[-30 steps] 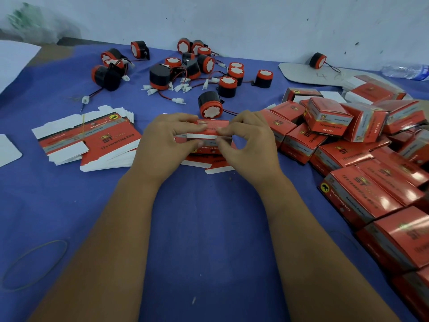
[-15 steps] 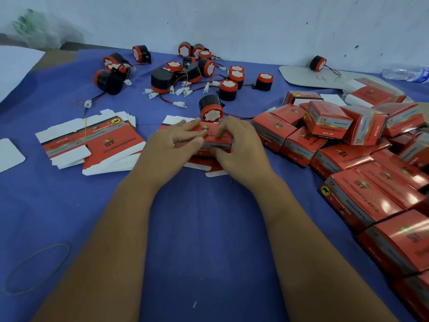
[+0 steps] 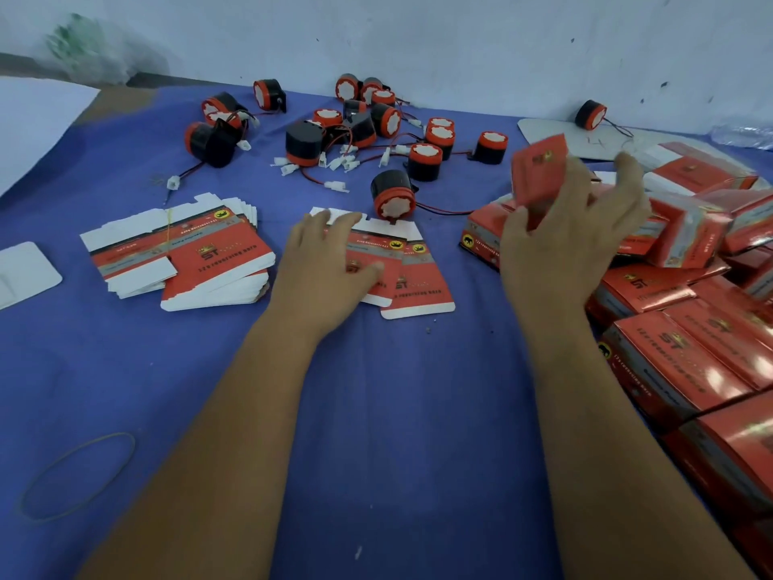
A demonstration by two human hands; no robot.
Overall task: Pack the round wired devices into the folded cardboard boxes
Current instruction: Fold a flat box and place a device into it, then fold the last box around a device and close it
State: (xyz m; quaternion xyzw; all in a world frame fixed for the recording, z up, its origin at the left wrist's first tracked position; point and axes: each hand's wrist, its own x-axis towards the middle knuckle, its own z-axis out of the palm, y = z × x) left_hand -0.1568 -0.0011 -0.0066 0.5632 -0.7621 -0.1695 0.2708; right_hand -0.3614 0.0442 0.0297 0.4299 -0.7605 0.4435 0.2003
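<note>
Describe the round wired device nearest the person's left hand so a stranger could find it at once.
Start at the scatter of round devices on the blue cloth. Come toward the flat cartons under the left hand. The nearest device lies alone, tipped, its orange-rimmed white face toward the camera.

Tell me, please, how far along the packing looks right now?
Done: a pile of closed boxes at the right. In hand: the right hand holds a red box over that pile; the left hand rests on flat cartons. Left: many loose round devices and a second flat stack.
</note>
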